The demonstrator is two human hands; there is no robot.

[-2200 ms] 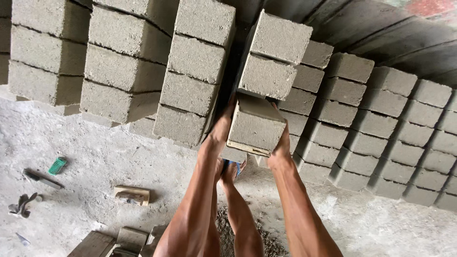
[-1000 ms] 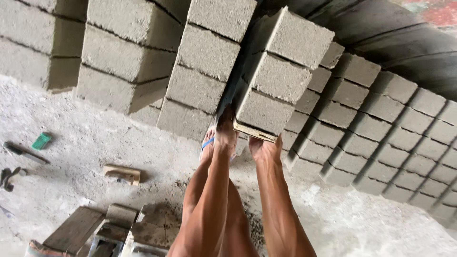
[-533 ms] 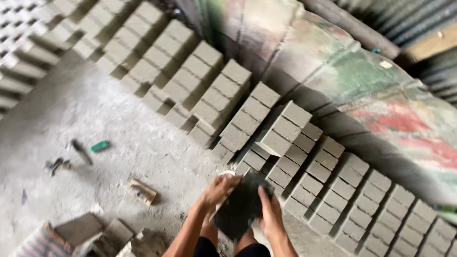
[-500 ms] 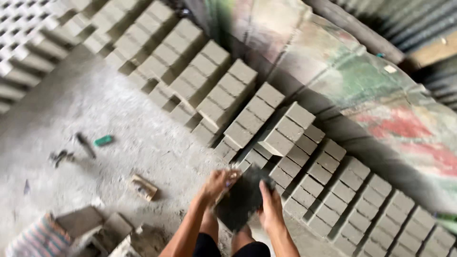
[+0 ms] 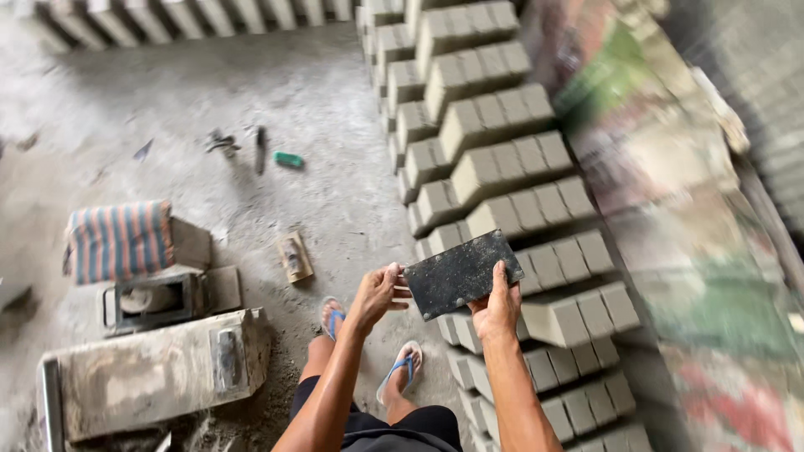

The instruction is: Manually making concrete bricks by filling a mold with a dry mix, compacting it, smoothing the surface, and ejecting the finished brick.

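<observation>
A dark flat board (image 5: 462,274) is held between both hands over the near end of the block rows (image 5: 502,167), well above the floor. The left hand (image 5: 377,295) is closed on its left short edge, the right hand (image 5: 497,306) on the near long edge, thumb on top. The board's long axis runs left-near to right-far, slightly tilted. Both hands are equally close; the board lies right of the left hand, just beyond the right one. The board's underside and the fingers beneath are hidden. The right side is motion-blurred. Feet in blue sandals (image 5: 402,368) are seen below; a mould box (image 5: 151,368) is at near left.
</observation>
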